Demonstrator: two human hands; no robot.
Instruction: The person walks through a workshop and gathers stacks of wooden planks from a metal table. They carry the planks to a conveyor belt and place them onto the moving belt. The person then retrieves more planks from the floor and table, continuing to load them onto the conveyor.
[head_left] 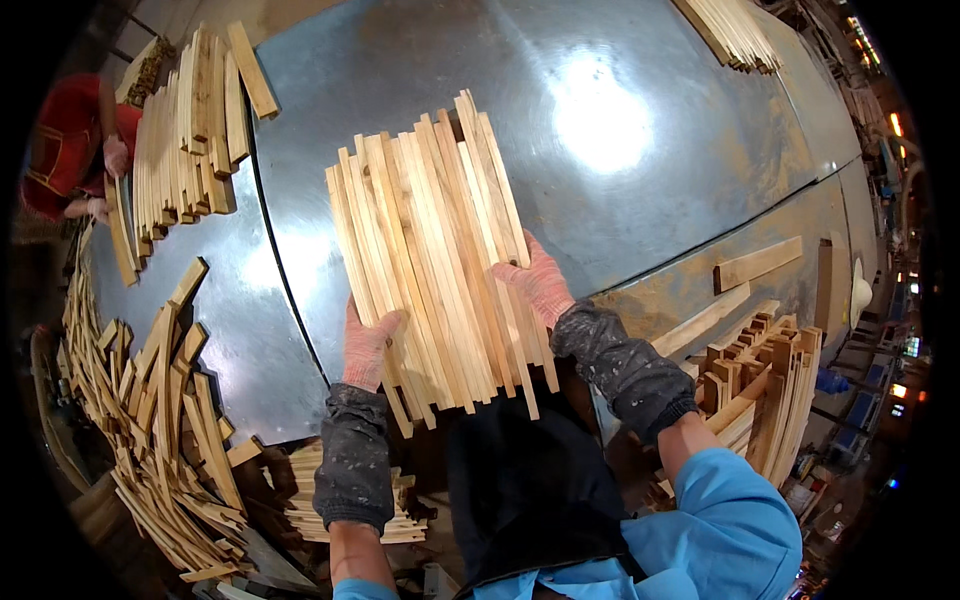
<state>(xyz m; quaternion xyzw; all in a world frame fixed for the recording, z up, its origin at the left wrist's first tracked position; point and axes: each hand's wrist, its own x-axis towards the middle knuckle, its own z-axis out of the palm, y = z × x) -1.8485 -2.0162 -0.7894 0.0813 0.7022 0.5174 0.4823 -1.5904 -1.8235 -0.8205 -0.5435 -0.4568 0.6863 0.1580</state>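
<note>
A row of thin pale wooden strips (430, 260), laid side by side with uneven ends, lies at the near edge of the metal table (420, 60). Both my hands wear pinkish-orange work gloves and press the row between them. My left hand (368, 345) grips its left edge, thumb over the top face. At the right edge, my right hand (537, 280) clasps the outer strips, thumb also on top. The fingers beneath and beside the wood are partly hidden. The near ends of the strips overhang the table edge in front of my body.
A co-worker in red (75, 150) handles strips beside a stacked row (195, 125) at the far left. A jumbled heap of wood pieces (165, 400) lies at left. Stacked blocks (750, 390) stand at right, near a loose board (758, 264). Another strip bundle (730, 35) sits far right.
</note>
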